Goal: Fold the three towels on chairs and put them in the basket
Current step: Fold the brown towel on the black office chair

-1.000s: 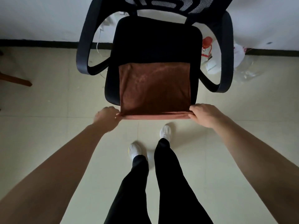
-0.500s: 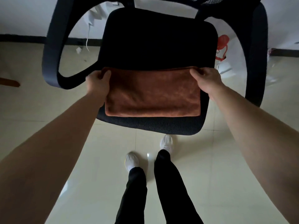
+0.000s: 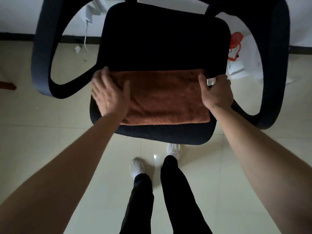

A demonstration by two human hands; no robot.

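Note:
A brown towel [image 3: 165, 97] lies folded into a wide rectangle on the front half of a black office chair's seat [image 3: 165, 39]. My left hand [image 3: 109, 93] lies flat on the towel's left end, fingers spread and blurred with motion. My right hand [image 3: 217, 92] is at the towel's right end, with the thumb on top and the fingers curled over the edge beside a small white tag [image 3: 211, 81]. No basket and no other towels are in view.
The chair's curved armrests [image 3: 42, 65] rise on both sides of the seat. White and red plastic bags [image 3: 236, 46] lie on the floor by the wall behind, and a white cord [image 3: 86, 34] hangs at the left. My legs and white shoes [image 3: 136, 168] stand on pale floor tiles.
The near edge of the towel was lifted and folded over to the far edge, halving it. Both hands then came down from the far corners onto the towel's ends, and the left one flattened out.

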